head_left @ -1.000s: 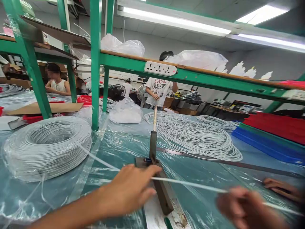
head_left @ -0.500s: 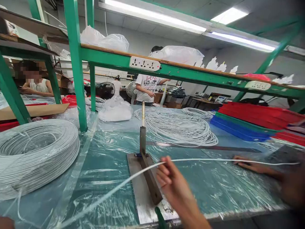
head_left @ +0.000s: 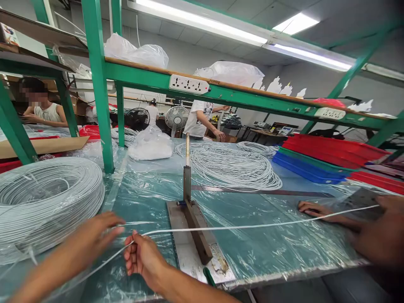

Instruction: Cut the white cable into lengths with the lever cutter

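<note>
A thin white cable (head_left: 240, 227) runs across the bench from the right side to my right hand (head_left: 147, 259), whose fingers pinch it left of the cutter. From there its tail slants down and left, passing behind my left forearm. My left hand (head_left: 94, 235) hovers just left of the right one, fingers stretched out and parted, with nothing seen in it. Between my right hand and the far right stands a bench lever cutter (head_left: 197, 235) on a metal plate, its handle (head_left: 187, 168) upright. The cable crosses over its bar.
A big coil of white cable (head_left: 75, 202) sits at left, a looser pile of loops (head_left: 233, 166) behind. A co-worker's hands (head_left: 315, 209) are at right, near the cable's far part. Stacked red and blue trays (head_left: 315, 168), a steel ruler (head_left: 252, 191) and a green shelf post (head_left: 97, 84) stand around.
My right hand has moved left past the cutter, still pinching the cable. My left hand has come into view from the lower left. The cable now lies lower across the cutter.
</note>
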`<control>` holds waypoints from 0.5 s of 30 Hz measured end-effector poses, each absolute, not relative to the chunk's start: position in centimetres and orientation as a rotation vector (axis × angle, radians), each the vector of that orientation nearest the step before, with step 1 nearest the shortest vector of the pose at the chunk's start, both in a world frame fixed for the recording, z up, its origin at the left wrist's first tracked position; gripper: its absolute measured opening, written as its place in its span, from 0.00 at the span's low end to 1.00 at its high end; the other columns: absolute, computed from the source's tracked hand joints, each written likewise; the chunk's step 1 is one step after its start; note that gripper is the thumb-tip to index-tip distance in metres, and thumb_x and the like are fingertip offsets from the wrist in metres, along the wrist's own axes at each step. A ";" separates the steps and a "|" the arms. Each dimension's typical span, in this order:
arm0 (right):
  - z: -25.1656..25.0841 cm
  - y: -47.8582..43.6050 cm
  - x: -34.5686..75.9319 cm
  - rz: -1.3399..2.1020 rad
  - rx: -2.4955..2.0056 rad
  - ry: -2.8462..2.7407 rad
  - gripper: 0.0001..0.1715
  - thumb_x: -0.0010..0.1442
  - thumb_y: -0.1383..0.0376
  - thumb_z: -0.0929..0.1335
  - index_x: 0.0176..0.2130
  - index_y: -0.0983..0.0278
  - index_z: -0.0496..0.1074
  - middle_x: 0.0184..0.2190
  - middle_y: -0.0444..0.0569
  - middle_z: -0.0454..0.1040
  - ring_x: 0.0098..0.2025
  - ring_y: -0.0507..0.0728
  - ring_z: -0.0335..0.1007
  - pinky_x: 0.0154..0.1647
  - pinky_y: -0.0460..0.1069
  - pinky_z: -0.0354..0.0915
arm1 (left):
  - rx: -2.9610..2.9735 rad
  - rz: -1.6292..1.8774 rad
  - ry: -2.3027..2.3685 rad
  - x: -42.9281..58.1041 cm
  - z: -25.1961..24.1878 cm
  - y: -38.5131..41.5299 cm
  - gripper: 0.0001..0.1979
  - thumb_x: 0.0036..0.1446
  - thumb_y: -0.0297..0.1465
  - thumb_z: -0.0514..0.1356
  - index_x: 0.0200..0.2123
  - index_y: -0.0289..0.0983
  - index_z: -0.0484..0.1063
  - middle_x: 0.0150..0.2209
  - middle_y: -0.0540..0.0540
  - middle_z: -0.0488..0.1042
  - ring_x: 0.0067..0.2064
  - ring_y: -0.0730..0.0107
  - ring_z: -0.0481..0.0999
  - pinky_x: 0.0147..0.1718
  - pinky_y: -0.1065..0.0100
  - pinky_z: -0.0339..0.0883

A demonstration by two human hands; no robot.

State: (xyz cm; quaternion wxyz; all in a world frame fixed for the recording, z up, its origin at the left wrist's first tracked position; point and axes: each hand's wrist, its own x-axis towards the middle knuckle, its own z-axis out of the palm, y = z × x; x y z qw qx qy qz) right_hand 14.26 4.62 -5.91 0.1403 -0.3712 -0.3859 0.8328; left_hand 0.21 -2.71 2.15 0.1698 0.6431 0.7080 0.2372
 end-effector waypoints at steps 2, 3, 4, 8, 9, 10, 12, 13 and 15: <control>-6.8 4.9 14.0 2.317 -1.124 -1.178 0.23 0.67 0.59 0.56 0.25 0.65 0.64 0.15 0.40 0.63 0.14 0.47 0.57 0.15 0.41 0.55 | 1.951 0.469 1.929 5.0 2.6 0.6 0.16 0.58 0.34 0.50 0.45 0.41 0.74 0.45 0.43 0.74 0.48 0.57 0.72 0.48 0.60 0.62; -7.3 5.0 13.9 2.275 -1.146 -1.207 0.22 0.65 0.57 0.59 0.23 0.65 0.63 0.14 0.40 0.63 0.15 0.47 0.58 0.15 0.41 0.54 | 1.961 0.378 1.887 7.3 2.6 2.2 0.16 0.57 0.31 0.52 0.47 0.36 0.73 0.48 0.38 0.73 0.51 0.53 0.69 0.50 0.57 0.61; -7.9 5.1 13.8 2.238 -1.169 -1.243 0.23 0.63 0.55 0.62 0.21 0.64 0.62 0.13 0.39 0.63 0.15 0.48 0.58 0.15 0.41 0.53 | 1.970 0.329 1.822 9.4 2.4 3.6 0.17 0.56 0.28 0.53 0.47 0.31 0.72 0.49 0.33 0.71 0.52 0.48 0.69 0.50 0.54 0.60; -10.0 5.8 13.8 2.214 -1.229 -1.460 0.25 0.56 0.48 0.64 0.18 0.62 0.63 0.11 0.36 0.63 0.13 0.48 0.56 0.14 0.41 0.54 | 1.969 0.386 1.584 14.1 -0.1 7.9 0.15 0.54 0.29 0.58 0.46 0.33 0.73 0.42 0.38 0.76 0.44 0.56 0.74 0.41 0.65 0.66; -10.2 5.8 14.3 2.244 -1.226 -1.540 0.25 0.55 0.49 0.64 0.18 0.62 0.65 0.11 0.37 0.63 0.12 0.48 0.56 0.14 0.42 0.55 | 1.950 0.429 1.546 14.4 -0.8 8.6 0.14 0.55 0.31 0.57 0.44 0.35 0.75 0.39 0.41 0.78 0.40 0.60 0.75 0.36 0.69 0.66; -10.0 5.8 14.9 2.286 -1.215 -1.614 0.23 0.54 0.51 0.66 0.17 0.62 0.66 0.11 0.38 0.64 0.12 0.48 0.56 0.13 0.41 0.54 | 1.927 0.485 1.526 14.5 -1.5 9.2 0.13 0.56 0.33 0.56 0.42 0.35 0.76 0.36 0.44 0.78 0.37 0.64 0.76 0.33 0.71 0.65; -8.6 5.8 17.1 2.414 -1.069 -1.855 0.14 0.48 0.58 0.70 0.19 0.64 0.71 0.14 0.40 0.67 0.14 0.47 0.58 0.14 0.40 0.54 | 1.879 0.610 1.529 14.5 -2.5 9.9 0.15 0.59 0.35 0.53 0.40 0.35 0.77 0.34 0.47 0.79 0.35 0.68 0.75 0.30 0.74 0.63; -7.1 5.9 18.4 2.461 -0.914 -2.018 0.09 0.46 0.62 0.71 0.21 0.65 0.73 0.15 0.40 0.68 0.16 0.46 0.59 0.15 0.39 0.54 | 1.859 0.667 1.536 14.4 -2.7 10.1 0.16 0.59 0.37 0.52 0.40 0.35 0.77 0.33 0.48 0.78 0.34 0.69 0.74 0.30 0.75 0.63; -3.1 6.9 21.3 2.440 -0.503 -2.359 0.05 0.47 0.66 0.70 0.27 0.66 0.76 0.19 0.39 0.69 0.19 0.43 0.60 0.19 0.37 0.55 | 1.824 0.734 1.544 14.4 -3.1 10.3 0.17 0.57 0.39 0.53 0.36 0.34 0.78 0.28 0.50 0.77 0.30 0.71 0.73 0.26 0.75 0.63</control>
